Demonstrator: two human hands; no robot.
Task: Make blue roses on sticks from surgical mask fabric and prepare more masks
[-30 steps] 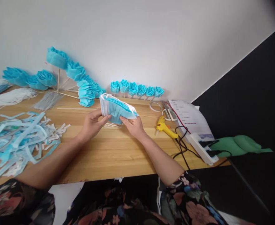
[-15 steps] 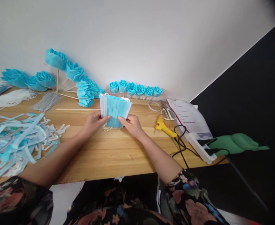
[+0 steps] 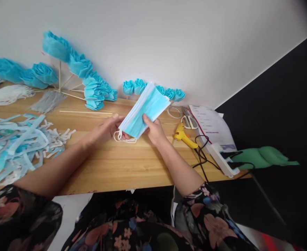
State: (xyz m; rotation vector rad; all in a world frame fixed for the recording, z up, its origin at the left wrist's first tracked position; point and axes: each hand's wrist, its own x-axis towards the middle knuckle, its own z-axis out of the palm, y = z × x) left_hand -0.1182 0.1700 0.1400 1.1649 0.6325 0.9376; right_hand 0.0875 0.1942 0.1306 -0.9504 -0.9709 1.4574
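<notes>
- The right hand (image 3: 155, 131), at the middle of the frame, gripped a stack of face masks (image 3: 145, 109), its thumb pressed on the blue front near the lower right edge and its fingers behind.
- The stack was tilted, rising from the grip toward the upper right; most of it lay above and to the left of the thumb, with its top end well beyond the fingers.
- The left hand (image 3: 108, 129) was just left of the stack's lower end, its fingers partly hidden behind that corner; whether they were closed on the masks could not be told.
- White ear loops (image 3: 124, 140) hung from the lower left corner of the stack, in front of the left fingers.
- Behind the stack's upper part, a row of small blue flowers (image 3: 139, 86) stood against the wall, partly covered by the masks.
- Left of centre, a thin wooden stick (image 3: 85, 112) lay on the table (image 3: 122, 165), near the left hand.
- Right of centre lay a yellow glue gun (image 3: 184, 136), with white-handled scissors (image 3: 189, 122) and a pale ring (image 3: 174, 112) just above it.
- Farther right were a printed sheet (image 3: 213, 125) and a white power strip (image 3: 222, 160).
- Larger blue flowers (image 3: 80, 66) on sticks filled the upper left.
- At the left edge spread a heap of blue and white scraps (image 3: 22, 139), with grey strands (image 3: 47, 101) above it.
</notes>
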